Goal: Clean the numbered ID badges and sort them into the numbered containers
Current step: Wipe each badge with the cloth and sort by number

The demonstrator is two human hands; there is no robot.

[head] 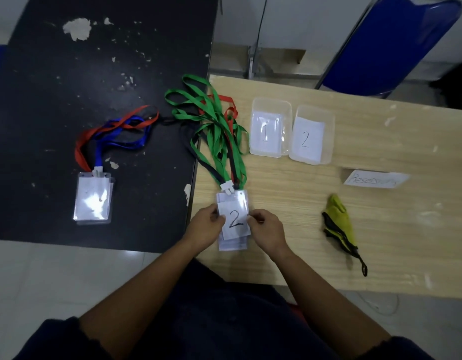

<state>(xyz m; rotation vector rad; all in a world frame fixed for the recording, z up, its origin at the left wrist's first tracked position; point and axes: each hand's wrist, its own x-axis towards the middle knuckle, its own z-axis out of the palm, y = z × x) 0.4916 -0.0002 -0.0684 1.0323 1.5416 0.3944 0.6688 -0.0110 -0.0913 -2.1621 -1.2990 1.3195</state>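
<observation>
Head view.
- Badge marked 2 [234, 220]: face up atop badge stack [232, 245], near edge of wooden table [380, 242].
- Pinched at side edges by left hand [204, 227] and right hand [267, 228], fingers curled.
- Long axis: away from body, clip end far, toward green lanyards [214, 131].
- Step, likely: taking up badge for wiping.
- Next: one hand freed for cloth [339, 219], well right; then container 2 [311, 135].

Pinching a white paper badge marked 2 [235, 221] with left hand [206, 226] and right hand [266, 227], low over pale wooden table [289, 245]. Beyond, side by side: clear plastic tub labelled 1 [269, 127], clear plastic tub labelled 2 [311, 135].
</observation>
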